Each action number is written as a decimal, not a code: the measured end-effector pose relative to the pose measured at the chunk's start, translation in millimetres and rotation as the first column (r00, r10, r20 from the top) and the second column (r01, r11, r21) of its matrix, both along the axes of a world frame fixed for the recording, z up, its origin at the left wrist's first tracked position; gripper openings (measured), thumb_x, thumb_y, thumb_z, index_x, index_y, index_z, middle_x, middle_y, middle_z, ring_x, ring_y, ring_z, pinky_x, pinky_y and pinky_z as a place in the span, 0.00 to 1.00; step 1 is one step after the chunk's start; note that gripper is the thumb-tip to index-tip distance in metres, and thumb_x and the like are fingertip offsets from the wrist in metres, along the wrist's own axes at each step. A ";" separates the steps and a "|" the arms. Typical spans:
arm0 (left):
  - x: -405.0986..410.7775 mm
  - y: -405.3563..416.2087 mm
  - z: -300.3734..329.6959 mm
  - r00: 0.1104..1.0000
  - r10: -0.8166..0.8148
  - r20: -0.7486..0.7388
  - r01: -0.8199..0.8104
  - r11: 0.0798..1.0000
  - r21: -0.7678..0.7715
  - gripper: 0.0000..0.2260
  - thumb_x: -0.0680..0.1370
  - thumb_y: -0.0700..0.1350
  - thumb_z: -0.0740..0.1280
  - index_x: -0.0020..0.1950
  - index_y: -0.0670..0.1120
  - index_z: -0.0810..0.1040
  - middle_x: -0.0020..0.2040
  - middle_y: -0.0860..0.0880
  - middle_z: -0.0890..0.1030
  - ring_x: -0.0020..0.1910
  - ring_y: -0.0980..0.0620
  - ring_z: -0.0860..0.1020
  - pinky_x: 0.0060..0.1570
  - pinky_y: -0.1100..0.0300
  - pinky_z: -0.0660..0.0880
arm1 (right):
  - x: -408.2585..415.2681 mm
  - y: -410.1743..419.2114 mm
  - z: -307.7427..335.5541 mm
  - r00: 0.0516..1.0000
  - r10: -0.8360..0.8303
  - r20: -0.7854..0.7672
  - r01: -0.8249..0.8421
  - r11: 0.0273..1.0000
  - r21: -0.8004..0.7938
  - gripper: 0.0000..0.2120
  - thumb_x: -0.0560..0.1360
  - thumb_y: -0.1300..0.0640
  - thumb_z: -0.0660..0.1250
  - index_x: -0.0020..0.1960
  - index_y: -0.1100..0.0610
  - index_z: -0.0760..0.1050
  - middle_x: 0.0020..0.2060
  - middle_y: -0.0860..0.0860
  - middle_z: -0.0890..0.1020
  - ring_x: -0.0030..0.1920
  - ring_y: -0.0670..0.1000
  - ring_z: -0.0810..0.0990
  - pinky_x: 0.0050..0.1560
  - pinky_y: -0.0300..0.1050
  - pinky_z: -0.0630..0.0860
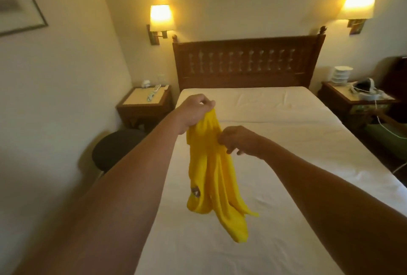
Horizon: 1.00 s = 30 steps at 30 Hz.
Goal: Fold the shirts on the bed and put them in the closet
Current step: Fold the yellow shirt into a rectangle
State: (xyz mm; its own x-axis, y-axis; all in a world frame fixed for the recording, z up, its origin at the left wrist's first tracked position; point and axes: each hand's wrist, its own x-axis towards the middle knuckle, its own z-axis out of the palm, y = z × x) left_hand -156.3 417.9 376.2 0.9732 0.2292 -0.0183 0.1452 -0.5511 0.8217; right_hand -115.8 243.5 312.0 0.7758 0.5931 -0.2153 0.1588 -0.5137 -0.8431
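A yellow shirt [217, 177] is held up above the bed [286, 142], hanging bunched in long folds with its lower end just over the white sheet. Its top edge is pinched by the left hand [196, 112], whose fingers are curled round the cloth. The right hand [239, 140], at 3 o'clock of the shirt's upper part, is seen with curled fingers gripping a fold at the side. A small dark patch shows low on the shirt; what it is cannot be made out. At 12 o'clock stands the wooden headboard [246, 63], with a lit wall lamp [160, 17] at 11 o'clock and another lamp [359, 3] at 1 o'clock. A dark round stool [114, 150] is placed at 9 o'clock beside the bed.
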 end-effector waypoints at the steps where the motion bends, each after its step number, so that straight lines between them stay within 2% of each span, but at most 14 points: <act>1: -2.0 1.4 3.5 0.999 -0.033 -0.008 0.033 0.999 0.018 0.09 0.83 0.55 0.65 0.51 0.49 0.78 0.62 0.47 0.77 0.62 0.48 0.74 0.62 0.49 0.71 | 5.4 4.7 -3.7 0.989 -0.069 0.131 0.061 0.996 0.065 0.10 0.76 0.64 0.69 0.58 0.62 0.76 0.45 0.53 0.79 0.43 0.53 0.78 0.43 0.49 0.73; 3: -4.2 3.3 9.9 0.996 -0.087 -0.034 0.088 0.996 0.018 0.08 0.81 0.55 0.68 0.49 0.51 0.79 0.64 0.48 0.77 0.65 0.47 0.73 0.68 0.46 0.70 | 8.9 12.6 -5.0 0.967 -0.134 0.214 0.107 0.985 0.136 0.24 0.74 0.65 0.73 0.68 0.59 0.70 0.56 0.53 0.75 0.52 0.53 0.76 0.49 0.48 0.76; 5: -7.5 4.3 18.1 0.993 -0.118 -0.034 0.117 0.993 -0.029 0.08 0.79 0.54 0.72 0.47 0.50 0.80 0.60 0.49 0.80 0.65 0.46 0.75 0.69 0.43 0.70 | 9.5 19.2 -7.3 0.993 -0.039 0.110 0.023 0.989 0.146 0.34 0.73 0.65 0.74 0.74 0.55 0.64 0.60 0.53 0.74 0.56 0.53 0.76 0.51 0.46 0.77; 8: -13.0 9.7 28.2 0.992 -0.128 -0.002 0.128 0.991 -0.041 0.08 0.77 0.52 0.74 0.45 0.49 0.82 0.51 0.50 0.82 0.60 0.47 0.78 0.68 0.42 0.73 | 11.5 19.8 -13.8 0.990 0.137 0.043 -0.132 0.984 -0.117 0.20 0.74 0.61 0.74 0.65 0.61 0.76 0.55 0.55 0.80 0.54 0.55 0.78 0.50 0.45 0.76; 11: -18.0 22.4 32.2 0.995 -0.087 0.045 0.088 0.996 -0.025 0.08 0.75 0.54 0.76 0.44 0.51 0.84 0.50 0.50 0.83 0.59 0.47 0.79 0.67 0.40 0.74 | 14.2 13.6 -30.1 0.984 0.153 0.089 -0.123 0.952 -0.281 0.14 0.75 0.59 0.73 0.57 0.66 0.81 0.50 0.57 0.81 0.52 0.57 0.79 0.51 0.49 0.75; 13: -20.7 32.6 36.0 0.995 -0.052 0.085 0.055 0.998 -0.037 0.08 0.75 0.53 0.76 0.45 0.50 0.84 0.50 0.49 0.83 0.58 0.47 0.79 0.66 0.40 0.75 | 13.0 9.6 -40.1 0.987 0.127 0.095 -0.102 0.966 -0.236 0.10 0.75 0.63 0.71 0.55 0.65 0.82 0.45 0.56 0.79 0.47 0.55 0.76 0.47 0.47 0.72; 15: -23.6 43.2 41.9 0.993 -0.008 0.119 0.011 1.000 -0.024 0.08 0.76 0.53 0.75 0.46 0.49 0.84 0.51 0.49 0.83 0.56 0.48 0.79 0.63 0.44 0.76 | 13.4 4.2 -48.1 0.991 0.044 0.127 -0.024 0.988 -0.155 0.04 0.73 0.67 0.69 0.47 0.61 0.80 0.41 0.55 0.78 0.44 0.55 0.75 0.44 0.46 0.71; 17: -26.9 56.7 47.0 0.995 0.037 0.089 -0.048 0.991 0.127 0.09 0.78 0.52 0.73 0.48 0.46 0.83 0.50 0.48 0.81 0.50 0.51 0.77 0.54 0.53 0.75 | 13.5 -0.6 -48.6 0.982 -0.087 0.170 0.098 0.994 -0.057 0.06 0.71 0.69 0.66 0.40 0.58 0.75 0.38 0.55 0.76 0.41 0.55 0.74 0.40 0.47 0.69; 19: -30.8 67.3 46.3 0.996 0.039 -0.081 -0.003 0.915 0.403 0.14 0.79 0.51 0.72 0.52 0.40 0.83 0.49 0.45 0.79 0.45 0.50 0.75 0.44 0.58 0.70 | 9.1 -0.9 -37.6 0.958 -0.195 0.212 0.184 0.980 0.070 0.07 0.72 0.68 0.64 0.42 0.57 0.74 0.38 0.54 0.76 0.40 0.54 0.74 0.38 0.47 0.70; 21: -30.5 69.8 36.3 0.970 0.044 -0.241 0.083 0.868 0.490 0.16 0.76 0.52 0.74 0.55 0.41 0.84 0.52 0.46 0.80 0.51 0.47 0.77 0.46 0.56 0.72 | 2.8 6.4 -18.4 0.945 -0.211 0.251 0.162 0.966 0.199 0.07 0.76 0.67 0.63 0.47 0.56 0.76 0.41 0.54 0.78 0.40 0.53 0.76 0.38 0.46 0.72; 23: -30.7 54.5 19.6 0.954 -0.019 -0.299 0.120 0.938 0.324 0.19 0.73 0.51 0.77 0.62 0.49 0.81 0.61 0.52 0.76 0.61 0.49 0.74 0.60 0.50 0.73 | -3.9 17.8 2.2 0.938 -0.152 0.311 0.066 0.960 0.272 0.09 0.78 0.66 0.63 0.48 0.54 0.77 0.42 0.53 0.79 0.43 0.51 0.77 0.39 0.45 0.73; 25: -28.8 29.5 -1.7 0.941 -0.137 -0.310 0.179 0.977 0.111 0.22 0.73 0.47 0.77 0.66 0.54 0.79 0.65 0.55 0.74 0.66 0.49 0.71 0.69 0.44 0.69 | -6.2 25.6 15.8 0.917 -0.111 0.382 0.001 0.961 0.277 0.10 0.76 0.66 0.65 0.46 0.51 0.78 0.42 0.50 0.80 0.45 0.51 0.78 0.40 0.44 0.75; 27: -23.8 10.2 -26.1 0.945 -0.198 -0.259 0.196 0.980 -0.034 0.15 0.75 0.44 0.76 0.62 0.50 0.82 0.61 0.49 0.81 0.63 0.46 0.77 0.68 0.43 0.71 | -5.7 21.1 23.6 0.868 -0.095 0.487 0.001 0.982 0.190 0.08 0.74 0.63 0.67 0.45 0.50 0.78 0.39 0.47 0.80 0.42 0.49 0.78 0.38 0.43 0.74; 30: -18.9 -0.6 -40.4 0.979 -0.155 -0.135 0.155 0.988 -0.017 0.06 0.78 0.45 0.73 0.52 0.44 0.83 0.50 0.45 0.82 0.55 0.46 0.79 0.54 0.53 0.75 | 1.9 -6.8 25.9 0.771 0.032 0.636 0.023 0.997 -0.078 0.02 0.74 0.56 0.70 0.46 0.50 0.79 0.36 0.47 0.79 0.38 0.50 0.77 0.38 0.45 0.72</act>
